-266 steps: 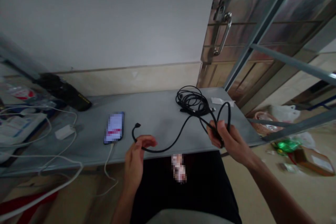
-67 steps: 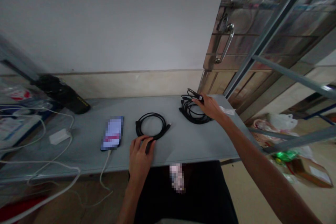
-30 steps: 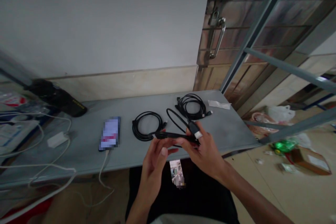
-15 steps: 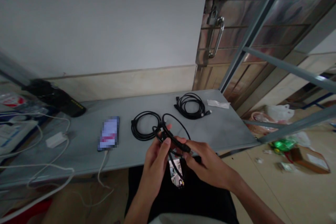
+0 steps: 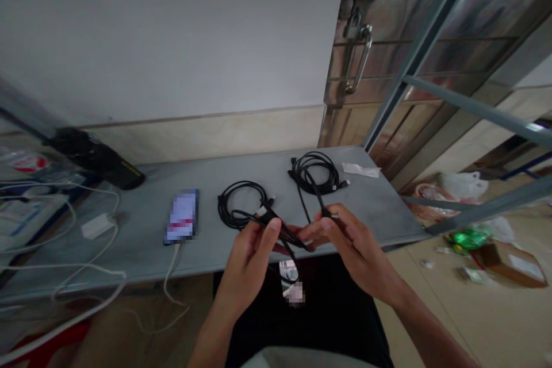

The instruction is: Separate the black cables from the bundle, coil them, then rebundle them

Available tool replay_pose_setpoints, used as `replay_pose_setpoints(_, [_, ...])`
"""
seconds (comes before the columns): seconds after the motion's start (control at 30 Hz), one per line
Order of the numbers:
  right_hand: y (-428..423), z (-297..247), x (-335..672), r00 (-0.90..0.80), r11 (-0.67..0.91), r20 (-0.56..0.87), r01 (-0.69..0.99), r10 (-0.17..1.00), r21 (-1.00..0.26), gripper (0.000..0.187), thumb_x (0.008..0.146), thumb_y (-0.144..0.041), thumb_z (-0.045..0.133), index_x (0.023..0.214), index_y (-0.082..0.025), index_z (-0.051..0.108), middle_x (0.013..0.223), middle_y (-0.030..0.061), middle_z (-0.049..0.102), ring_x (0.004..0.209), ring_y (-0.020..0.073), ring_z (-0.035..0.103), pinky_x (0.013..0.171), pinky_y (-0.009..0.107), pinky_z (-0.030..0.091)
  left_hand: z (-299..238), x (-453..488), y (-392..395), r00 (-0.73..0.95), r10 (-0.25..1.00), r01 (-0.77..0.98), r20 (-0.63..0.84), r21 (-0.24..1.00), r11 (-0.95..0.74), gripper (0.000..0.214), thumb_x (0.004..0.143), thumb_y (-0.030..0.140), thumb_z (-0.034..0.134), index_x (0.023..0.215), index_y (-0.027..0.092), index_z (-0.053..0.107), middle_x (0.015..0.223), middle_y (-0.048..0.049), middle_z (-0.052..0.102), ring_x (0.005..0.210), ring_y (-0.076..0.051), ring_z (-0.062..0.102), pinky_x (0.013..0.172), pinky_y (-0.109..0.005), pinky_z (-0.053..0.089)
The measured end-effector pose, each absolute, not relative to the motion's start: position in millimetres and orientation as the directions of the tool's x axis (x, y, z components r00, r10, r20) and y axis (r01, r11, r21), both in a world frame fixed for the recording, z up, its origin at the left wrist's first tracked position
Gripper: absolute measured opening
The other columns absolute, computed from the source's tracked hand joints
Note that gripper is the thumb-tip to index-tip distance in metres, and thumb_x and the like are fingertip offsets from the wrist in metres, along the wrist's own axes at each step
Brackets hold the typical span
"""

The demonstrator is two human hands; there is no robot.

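Observation:
Between my hands, over the near edge of the grey table, is a black cable (image 5: 290, 237). My left hand (image 5: 254, 256) is closed around a gathered part of it, thumb on top near a connector. My right hand (image 5: 351, 247) pinches the cable by one end, and a loop stands up from those fingers toward the back. A coiled black cable (image 5: 223, 210) lies just beyond my left hand. Farther back to the right rests another coiled black cable (image 5: 330, 169) with its plugs showing.
A phone (image 5: 183, 215) with a white cord lies left of the coils. A black bottle (image 5: 101, 161) and a white adapter (image 5: 97, 225) are farther left. A white paper strip (image 5: 361, 170) lies at the right. A metal frame post (image 5: 416, 57) rises at the table's right end.
My right hand has moved right and up, away from my left, drawing the cable end along. Its fingers have turned upward. My left hand has barely shifted.

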State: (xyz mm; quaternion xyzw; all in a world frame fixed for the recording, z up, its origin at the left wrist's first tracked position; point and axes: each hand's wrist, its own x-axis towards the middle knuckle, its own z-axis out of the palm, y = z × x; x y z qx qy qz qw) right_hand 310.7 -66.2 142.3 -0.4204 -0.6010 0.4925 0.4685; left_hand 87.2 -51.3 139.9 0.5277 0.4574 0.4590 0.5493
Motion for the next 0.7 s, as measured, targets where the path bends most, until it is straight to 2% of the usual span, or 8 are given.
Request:
replay_pose_setpoints(0.07, [-63.7, 141.5, 319.6, -0.124, 0.173, 0.173, -0.01, 0.977, -0.985, 0.031, 0.118, -0.054, 0.054, 0.121, -0.024, 0.061, 0.111, 0.009, 0.084, 0.097, 0.0216, 0.083, 0.091, 0.038, 0.072, 142.2, 79.3, -51.0, 0.182, 0.981, -0.029, -0.061, 0.997, 0.067, 0.06, 0.105, 0.074, 0.065, 0.092, 0.017, 0.077, 0.093, -0.0143, 0.084, 0.083, -0.028, 0.081, 0.073, -0.038, 0.069])
replay_pose_setpoints(0.17, [-57.6, 139.8, 339.4, 0.028, 0.23, 0.229, -0.033, 0.973, -0.973, 0.029, 0.116, -0.054, 0.06, 0.121, -0.025, 0.063, 0.109, 0.0095, 0.085, 0.096, 0.0239, 0.084, 0.088, 0.041, 0.073, 148.5, 67.4, -52.2, 0.206, 0.973, -0.026, -0.108, 0.993, 0.115, 0.069, 0.105, 0.08, 0.06, 0.074, 0.019, 0.067, 0.066, -0.0099, 0.073, 0.057, -0.022, 0.072, 0.056, -0.032, 0.062])
replay_pose_setpoints(0.27, [-51.6, 138.4, 363.6, 0.136, 0.291, 0.281, -0.062, 0.95, -0.955, 0.023, 0.116, -0.05, 0.062, 0.12, -0.027, 0.065, 0.104, 0.0075, 0.084, 0.095, 0.025, 0.084, 0.091, 0.046, 0.072, 152.1, 53.1, -52.5, 0.153, 0.979, -0.018, -0.137, 0.99, 0.141, 0.066, 0.101, 0.082, 0.064, 0.073, 0.022, 0.059, 0.053, -0.0031, 0.06, 0.044, -0.019, 0.064, 0.039, -0.025, 0.047])
replay_pose_setpoints(0.4, [-48.0, 140.1, 395.2, 0.287, 0.371, 0.345, -0.04, 0.894, -0.928, 0.021, 0.111, -0.05, 0.067, 0.115, -0.029, 0.07, 0.097, 0.0057, 0.081, 0.086, 0.0264, 0.082, 0.083, 0.049, 0.071, 150.8, 30.8, -49.9, 0.007, 0.99, 0.001, -0.141, 0.99, 0.141, 0.069, 0.086, 0.088, 0.077, 0.082, 0.022, 0.061, 0.075, -0.0123, 0.077, 0.057, -0.024, 0.072, 0.031, -0.021, 0.034])
replay_pose_setpoints(0.5, [-47.6, 144.9, 416.1, 0.414, 0.444, 0.406, 0.005, 0.815, -0.896, 0.021, 0.1, -0.053, 0.079, 0.102, -0.032, 0.076, 0.087, 0.0053, 0.075, 0.074, 0.0266, 0.075, 0.067, 0.047, 0.065, 150.4, 15.9, -49.5, -0.094, 0.979, 0.048, -0.184, 0.981, 0.189, 0.071, 0.087, 0.089, 0.074, 0.087, 0.018, 0.069, 0.1, -0.0188, 0.084, 0.038, -0.008, 0.044, 0.03, -0.019, 0.023])
replay_pose_setpoints(0.57, [-47.7, 149.7, 428.4, 0.517, 0.489, 0.45, 0.067, 0.728, -0.869, 0.021, 0.092, -0.053, 0.087, 0.091, -0.033, 0.079, 0.082, 0.0071, 0.068, 0.069, 0.027, 0.07, 0.059, 0.047, 0.057, 151.7, 7.9, -50.2, -0.139, 0.967, 0.089, -0.214, 0.97, 0.227, 0.07, 0.088, 0.087, 0.074, 0.094, 0.017, 0.075, 0.105, -0.0182, 0.085, 0.038, -0.003, 0.031, 0.033, -0.018, 0.022])
replay_pose_setpoints(0.63, [-48.0, 155.5, 440.1, 0.595, 0.531, 0.495, 0.132, 0.633, -0.837, 0.023, 0.086, -0.055, 0.091, 0.083, -0.034, 0.08, 0.079, 0.0087, 0.063, 0.065, 0.0271, 0.065, 0.056, 0.05, 0.051, 153.3, 0.8, -50.8, -0.175, 0.959, 0.137, -0.224, 0.959, 0.249, 0.068, 0.085, 0.085, 0.079, 0.095, 0.019, 0.078, 0.104, -0.0163, 0.084, 0.047, -0.008, 0.046, 0.038, -0.016, 0.031])
replay_pose_setpoints(0.7, [-48.8, 161.0, 452.8, 0.642, 0.553, 0.529, 0.191, 0.554, -0.811, 0.029, 0.081, -0.062, 0.092, 0.077, -0.036, 0.079, 0.075, 0.0085, 0.059, 0.061, 0.0265, 0.06, 0.057, 0.055, 0.048, 154.3, -6.1, -50.7, -0.194, 0.956, 0.173, -0.22, 0.951, 0.254, 0.064, 0.078, 0.083, 0.087, 0.094, 0.021, 0.078, 0.103, -0.0141, 0.083, 0.068, -0.017, 0.065, 0.046, -0.016, 0.041])
